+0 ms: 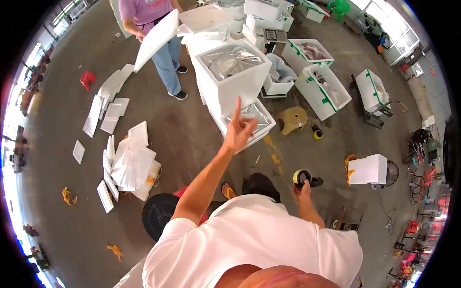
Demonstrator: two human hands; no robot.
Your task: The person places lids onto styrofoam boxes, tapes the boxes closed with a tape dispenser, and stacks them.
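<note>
My left hand (238, 130) is raised in front of me, index finger stretched out and the other fingers loosely bent, with nothing in it. It overlaps a white foam box (240, 81) in the view; I cannot tell whether it touches. Clear plastic lines that box, which stands on a stack. A lower foam box (272, 124), also lined with plastic, shows just behind the hand. Down at my right side, my right hand (302, 188) is closed around a tape dispenser (314, 182) carrying a yellowish tape roll (300, 176).
A person in a purple shirt (144, 9) holds a white foam lid (157, 41). Foam lids (132, 165) lie piled at left. Open boxes with green tape (326, 91), a tan stool (292, 120) and another tape roll (317, 133) are at right. A black round stool (161, 216) stands beside me.
</note>
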